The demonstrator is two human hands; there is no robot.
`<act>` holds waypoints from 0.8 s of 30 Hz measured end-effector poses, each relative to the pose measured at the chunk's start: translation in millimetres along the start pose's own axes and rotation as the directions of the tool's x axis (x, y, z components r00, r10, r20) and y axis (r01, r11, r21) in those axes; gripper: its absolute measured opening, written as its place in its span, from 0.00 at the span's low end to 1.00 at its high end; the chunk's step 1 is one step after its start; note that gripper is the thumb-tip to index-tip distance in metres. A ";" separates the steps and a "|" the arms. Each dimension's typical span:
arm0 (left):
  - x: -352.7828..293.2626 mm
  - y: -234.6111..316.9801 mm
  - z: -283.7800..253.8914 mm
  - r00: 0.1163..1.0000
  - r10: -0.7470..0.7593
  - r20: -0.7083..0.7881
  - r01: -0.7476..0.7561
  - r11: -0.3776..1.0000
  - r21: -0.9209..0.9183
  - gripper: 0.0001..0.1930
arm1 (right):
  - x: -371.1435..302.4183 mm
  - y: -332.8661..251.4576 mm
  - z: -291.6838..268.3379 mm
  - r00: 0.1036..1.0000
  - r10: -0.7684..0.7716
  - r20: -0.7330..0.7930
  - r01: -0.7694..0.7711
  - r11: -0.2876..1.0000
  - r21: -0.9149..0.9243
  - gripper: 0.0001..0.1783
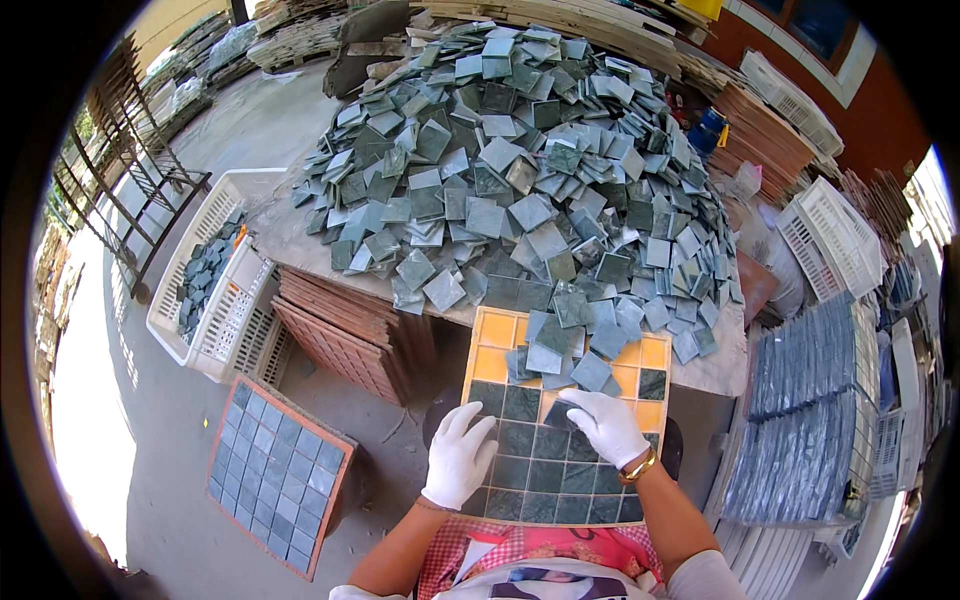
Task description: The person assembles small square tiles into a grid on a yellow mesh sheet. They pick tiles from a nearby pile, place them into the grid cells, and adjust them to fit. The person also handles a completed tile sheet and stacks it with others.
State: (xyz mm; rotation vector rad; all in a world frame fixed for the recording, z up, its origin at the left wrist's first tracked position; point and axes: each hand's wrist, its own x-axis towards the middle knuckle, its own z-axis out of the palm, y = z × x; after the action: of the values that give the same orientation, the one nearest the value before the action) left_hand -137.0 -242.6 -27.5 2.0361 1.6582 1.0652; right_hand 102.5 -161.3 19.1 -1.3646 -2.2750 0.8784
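Observation:
A gridded tray (490,362) with yellow cells lies in front of me, its nearer rows filled with dark green square tiles (515,438). My white-gloved right hand (607,428) pinches a dark square tile (560,413) over a cell in the upper filled row. At the tray's left side rests my left hand (458,458), also gloved in white. Its fingers are slightly bent and apart, touching the tiles, and it holds nothing. Several loose grey-green tiles (545,357) lie on the tray's far part, covering some yellow cells.
Beyond the tray, a large heap of stone tiles (500,180) covers the table (715,372). A tile-filled panel (275,470) leans at lower left, near stacked brown trays (345,330) and a white crate (235,335). On the right stand bundled tile sheets (800,420) and another white crate (835,235).

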 end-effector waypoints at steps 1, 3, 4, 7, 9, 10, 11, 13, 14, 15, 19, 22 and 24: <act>1.9 1.0 0.6 1.000 -0.002 0.000 0.002 1.000 0.009 0.17 | 4.3 3.9 2.0 1.000 -0.006 -0.022 0.007 1.000 0.028 0.14; 2.3 5.6 1.9 1.000 0.005 -0.016 -0.004 0.999 0.037 0.16 | 12.1 15.3 8.6 0.990 -0.118 -0.073 0.120 0.993 0.016 0.14; 2.9 9.1 1.6 1.000 0.006 -0.027 -0.004 0.998 0.055 0.16 | 10.0 17.7 10.5 0.990 -0.108 -0.092 0.106 0.994 -0.030 0.14; 2.1 19.4 5.7 0.998 0.059 -0.006 -0.059 0.996 0.061 0.17 | 3.8 8.4 16.4 0.989 -0.059 -0.134 0.040 0.990 -0.135 0.13; 3.3 28.2 10.0 0.996 0.087 0.034 -0.089 0.995 0.048 0.18 | 1.4 4.8 19.7 0.995 -0.032 -0.096 0.015 0.984 -0.178 0.14; 2.9 31.5 13.3 0.994 0.095 0.059 -0.098 0.995 0.038 0.19 | 0.0 4.8 20.0 0.997 -0.016 -0.081 -0.001 0.980 -0.201 0.14; 1.5 33.6 18.9 0.991 0.108 0.077 -0.110 0.993 0.030 0.19 | 0.3 10.2 20.2 0.992 -0.078 -0.094 0.064 0.987 -0.147 0.14; 5.8 41.3 28.2 0.977 0.161 0.139 -0.160 0.987 -0.021 0.21 | 2.9 21.7 13.4 0.971 -0.194 -0.140 0.188 0.981 -0.050 0.15; 8.7 46.9 32.3 0.960 0.217 0.178 -0.219 0.976 -0.010 0.24 | 0.8 25.6 8.7 0.971 -0.147 -0.189 0.139 0.989 -0.055 0.15; 12.9 54.3 35.3 0.944 0.251 0.215 -0.259 0.966 0.008 0.26 | 0.9 21.0 -0.2 0.967 -0.106 -0.233 0.095 0.994 -0.058 0.16; 24.1 55.3 61.2 0.910 0.261 0.323 -0.306 0.947 0.097 0.34 | 7.4 24.9 -13.8 0.942 0.023 -0.335 -0.080 0.984 -0.158 0.27; 30.9 52.7 72.0 0.906 0.229 0.356 -0.296 0.944 0.148 0.38 | 15.8 28.2 -17.3 0.958 0.034 -0.286 -0.120 0.949 -0.291 0.34; 32.8 53.5 73.6 0.913 0.223 0.341 -0.285 0.947 0.145 0.38 | 21.3 37.7 -13.7 0.967 0.017 -0.255 -0.100 0.942 -0.319 0.33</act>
State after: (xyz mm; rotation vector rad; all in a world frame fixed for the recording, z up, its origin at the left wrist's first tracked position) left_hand -45.5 -211.6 -31.2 2.4505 1.4004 0.6137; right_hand 125.2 -125.0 4.0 -1.5880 -2.2596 0.3213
